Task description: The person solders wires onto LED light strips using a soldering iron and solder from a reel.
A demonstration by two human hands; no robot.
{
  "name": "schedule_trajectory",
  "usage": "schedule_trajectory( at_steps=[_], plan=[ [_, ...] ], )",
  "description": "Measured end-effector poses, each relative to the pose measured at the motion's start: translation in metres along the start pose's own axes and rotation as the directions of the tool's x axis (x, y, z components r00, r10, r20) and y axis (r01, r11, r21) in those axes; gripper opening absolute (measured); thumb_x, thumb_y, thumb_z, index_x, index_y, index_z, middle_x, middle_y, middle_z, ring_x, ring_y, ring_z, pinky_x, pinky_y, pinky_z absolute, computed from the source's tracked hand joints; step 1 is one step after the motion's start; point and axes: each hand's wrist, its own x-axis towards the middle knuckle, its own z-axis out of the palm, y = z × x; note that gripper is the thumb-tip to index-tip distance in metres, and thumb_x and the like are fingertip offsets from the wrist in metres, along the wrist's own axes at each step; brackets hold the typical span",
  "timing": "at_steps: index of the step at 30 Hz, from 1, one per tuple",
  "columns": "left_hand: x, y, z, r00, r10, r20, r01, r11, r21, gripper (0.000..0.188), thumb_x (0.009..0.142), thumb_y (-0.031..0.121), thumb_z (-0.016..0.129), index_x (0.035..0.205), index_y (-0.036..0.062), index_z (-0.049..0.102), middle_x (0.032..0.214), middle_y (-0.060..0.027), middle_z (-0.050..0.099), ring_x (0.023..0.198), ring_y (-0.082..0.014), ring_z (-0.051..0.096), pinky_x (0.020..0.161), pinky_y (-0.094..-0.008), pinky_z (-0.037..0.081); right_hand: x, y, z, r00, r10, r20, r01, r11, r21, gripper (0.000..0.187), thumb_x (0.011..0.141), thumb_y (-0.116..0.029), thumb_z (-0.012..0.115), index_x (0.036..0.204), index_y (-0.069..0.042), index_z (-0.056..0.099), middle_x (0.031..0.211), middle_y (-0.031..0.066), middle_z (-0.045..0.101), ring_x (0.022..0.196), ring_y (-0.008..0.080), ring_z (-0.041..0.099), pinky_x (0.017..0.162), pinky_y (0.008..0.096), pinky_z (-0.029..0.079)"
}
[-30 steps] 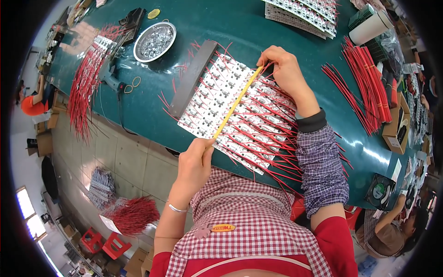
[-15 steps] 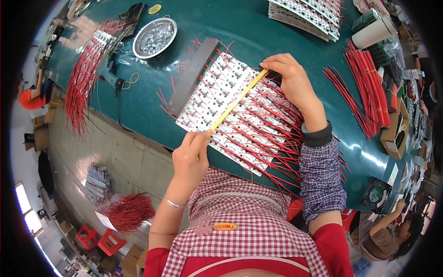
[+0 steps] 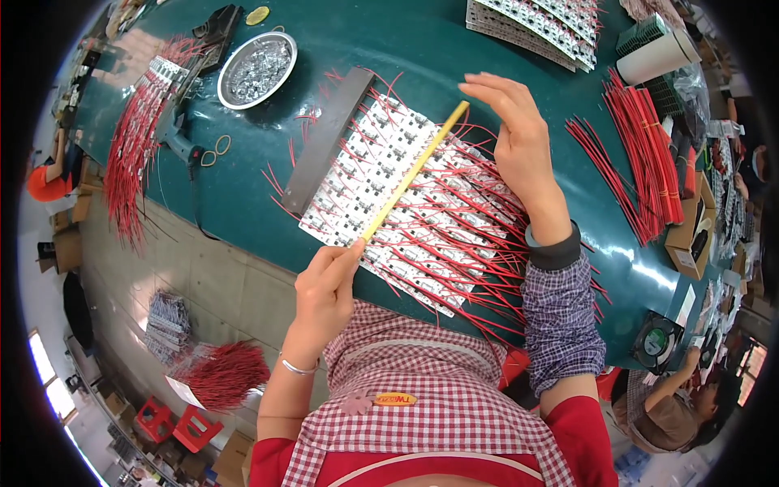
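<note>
A panel of white circuit boards [image 3: 369, 174] lies slanted on the green table, with rows of small dark parts. Red wires [image 3: 479, 235] fan out from its right half toward my right forearm. Across the panel runs a narrow yellow strip [image 3: 414, 172]. My left hand [image 3: 327, 288] pinches the strip's near end at the panel's lower edge. At the far end, my right hand [image 3: 519, 134] is raised with its fingers apart, just off the strip's tip, holding nothing. A dark grey bar [image 3: 329, 142] rests along the panel's left side, over the wire ends there.
A metal bowl [image 3: 258, 71] of small shiny parts stands at the far left, near a blue corded tool [image 3: 182, 146] and more wired boards [image 3: 142, 134]. Stacked boards [image 3: 540, 36] lie at the back. Red wire bundles [image 3: 645, 154] and a white cylinder [image 3: 659, 58] are on the right.
My right hand has let go of the strip's far end, and its fingers have lifted and opened. My left hand has shifted slightly down and left, still pinching the near end.
</note>
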Motion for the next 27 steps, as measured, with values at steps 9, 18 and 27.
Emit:
schedule_trajectory(
  at_steps=[9, 18, 27],
  plan=[
    [0.0, 0.002, 0.012, 0.999, 0.046, -0.025, -0.04, 0.974, 0.223, 0.046, 0.08, -0.013, 0.067, 0.123, 0.0035, 0.072, 0.092, -0.0087, 0.065, 0.07, -0.0236, 0.066, 0.059, -0.0341, 0.053, -0.017, -0.01, 0.017, 0.926, 0.059, 0.373, -0.036, 0.997, -0.068, 0.048, 0.081, 0.011, 0.055, 0.122, -0.007, 0.073, 0.133, 0.0088, 0.068, 0.133, 0.028, 0.057, 0.111, 0.04, 0.048],
    [-0.001, 0.022, -0.007, 0.977, 0.003, 0.211, -0.09, 0.911, 0.403, 0.063, 0.075, -0.007, 0.064, 0.137, 0.0018, 0.061, 0.106, -0.0096, 0.06, 0.081, -0.0254, 0.067, 0.058, -0.0346, 0.053, -0.022, -0.028, 0.011, 0.9, 0.088, 0.426, 0.004, 0.977, -0.211, 0.055, 0.082, 0.011, 0.054, 0.132, -0.008, 0.067, 0.141, 0.0076, 0.063, 0.14, 0.0273, 0.051, 0.114, 0.043, 0.044],
    [-0.008, 0.003, -0.009, 0.962, 0.012, 0.272, -0.108, 0.935, 0.339, 0.058, 0.078, -0.01, 0.061, 0.136, -0.0029, 0.061, 0.1, -0.0124, 0.058, 0.078, -0.0268, 0.065, 0.06, -0.0337, 0.052, -0.044, -0.122, 0.019, 0.93, -0.047, 0.363, 0.056, 0.998, -0.014, 0.058, 0.085, -0.005, 0.067, 0.142, -0.01, 0.057, 0.155, 0.0161, 0.047, 0.142, 0.0406, 0.045, 0.114, 0.0571, 0.038]
  ],
)
